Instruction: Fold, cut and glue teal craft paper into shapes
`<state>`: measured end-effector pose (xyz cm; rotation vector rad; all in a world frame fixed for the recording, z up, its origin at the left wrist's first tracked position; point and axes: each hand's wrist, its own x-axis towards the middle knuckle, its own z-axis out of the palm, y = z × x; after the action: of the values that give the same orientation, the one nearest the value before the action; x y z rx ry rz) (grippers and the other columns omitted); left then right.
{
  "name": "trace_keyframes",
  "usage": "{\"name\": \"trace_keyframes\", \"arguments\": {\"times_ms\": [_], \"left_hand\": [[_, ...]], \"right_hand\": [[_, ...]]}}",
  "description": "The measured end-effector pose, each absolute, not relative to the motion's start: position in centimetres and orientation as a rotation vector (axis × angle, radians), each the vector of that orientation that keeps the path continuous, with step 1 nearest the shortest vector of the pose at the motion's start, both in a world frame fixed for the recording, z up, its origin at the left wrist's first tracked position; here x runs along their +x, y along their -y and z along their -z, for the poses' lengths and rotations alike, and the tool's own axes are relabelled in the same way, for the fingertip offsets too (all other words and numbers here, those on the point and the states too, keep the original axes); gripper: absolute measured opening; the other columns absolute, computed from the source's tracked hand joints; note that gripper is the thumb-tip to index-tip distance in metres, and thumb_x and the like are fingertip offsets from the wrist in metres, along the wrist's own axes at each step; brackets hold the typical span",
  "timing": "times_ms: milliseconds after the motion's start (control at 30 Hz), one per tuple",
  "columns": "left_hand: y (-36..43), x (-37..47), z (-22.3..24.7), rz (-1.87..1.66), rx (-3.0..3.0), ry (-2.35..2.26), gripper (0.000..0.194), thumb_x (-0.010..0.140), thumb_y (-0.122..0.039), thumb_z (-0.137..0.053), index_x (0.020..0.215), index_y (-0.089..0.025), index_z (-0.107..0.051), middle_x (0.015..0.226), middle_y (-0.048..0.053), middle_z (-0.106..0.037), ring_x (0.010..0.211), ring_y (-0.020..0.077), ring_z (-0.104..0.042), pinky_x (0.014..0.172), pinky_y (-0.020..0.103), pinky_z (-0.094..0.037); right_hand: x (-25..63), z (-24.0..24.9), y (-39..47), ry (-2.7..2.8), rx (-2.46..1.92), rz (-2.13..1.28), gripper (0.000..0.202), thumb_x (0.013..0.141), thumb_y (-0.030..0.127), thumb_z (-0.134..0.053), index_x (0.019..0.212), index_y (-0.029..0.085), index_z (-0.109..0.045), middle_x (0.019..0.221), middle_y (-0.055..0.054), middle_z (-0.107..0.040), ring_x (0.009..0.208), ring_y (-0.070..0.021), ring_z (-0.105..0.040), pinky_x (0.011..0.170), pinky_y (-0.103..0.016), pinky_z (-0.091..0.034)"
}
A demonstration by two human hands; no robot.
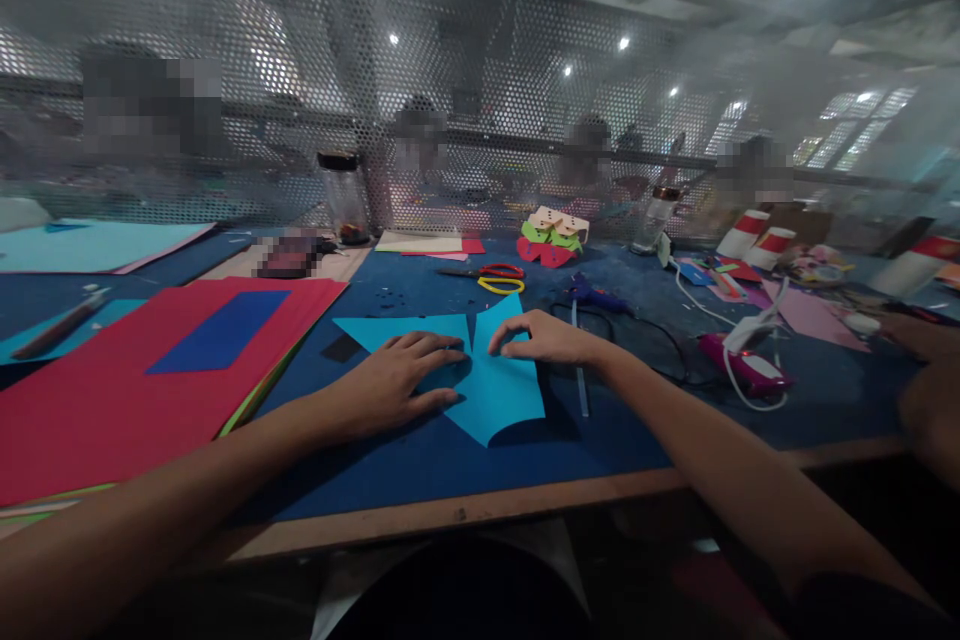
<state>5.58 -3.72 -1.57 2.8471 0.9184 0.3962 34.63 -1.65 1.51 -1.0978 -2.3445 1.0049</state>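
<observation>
A bright blue sheet of paper (499, 400) lies on the dark blue tabletop, cut by a slit at its far edge and bent up at its near right corner. My left hand (397, 380) rests flat on the paper's left part with its fingers spread. On the right part, my right hand (536, 335) touches the paper with curved fingers, a gap showing between index finger and thumb. Beyond the paper lie scissors (491, 275) with red and yellow handles. A blue glue gun (598, 295) sits just right of them, with a clear glue stick (581, 375) nearer me.
A stack of red sheets (112, 360) bearing a dark blue strip (221, 330) is on the left. Folded paper shapes (551, 238) stand at the back, before a perforated metal screen (465, 50). Rightward are a power strip (742, 365) with white cable and another person's arm (926, 335).
</observation>
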Motion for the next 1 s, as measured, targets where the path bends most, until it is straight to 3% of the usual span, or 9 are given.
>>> {"name": "trace_keyframes", "arguments": {"times_ms": [500, 733, 1000], "left_hand": [[4.25, 5.67, 1.22, -0.400, 2.842, -0.873, 0.054, 0.100, -0.062, -0.053, 0.145, -0.032, -0.054, 0.155, 0.006, -0.052, 0.140, 0.0310, -0.048, 0.115, 0.048, -0.038], [3.89, 5.58, 1.58, -0.416, 2.847, -0.886, 0.054, 0.100, -0.060, -0.053, 0.145, -0.031, -0.054, 0.154, 0.007, -0.053, 0.138, 0.0304, -0.050, 0.114, 0.046, -0.040], [3.94, 5.72, 1.45, -0.402, 2.853, -0.886, 0.053, 0.100, -0.060, -0.054, 0.145, -0.031, -0.055, 0.153, 0.006, -0.054, 0.138, 0.0305, -0.050, 0.112, 0.046, -0.042]], "right_hand": [[34.80, -0.75, 1.16, 2.239, -1.145, -0.887, 0.022, 0.088, 0.023, -0.062, 0.102, 0.018, -0.078, 0.111, -0.005, -0.077, 0.108, -0.0224, -0.068, 0.098, -0.032, -0.046], [34.85, -0.95, 1.19, 2.257, -1.097, -0.938, 0.028, 0.093, 0.038, -0.065, 0.107, 0.018, -0.077, 0.115, -0.006, -0.076, 0.109, -0.0237, -0.067, 0.097, -0.032, -0.045], [35.02, -1.29, 1.38, 2.311, -1.064, -1.029, 0.023, 0.087, 0.028, -0.067, 0.103, 0.017, -0.080, 0.110, -0.005, -0.078, 0.104, -0.0234, -0.069, 0.092, -0.031, -0.048]]}}
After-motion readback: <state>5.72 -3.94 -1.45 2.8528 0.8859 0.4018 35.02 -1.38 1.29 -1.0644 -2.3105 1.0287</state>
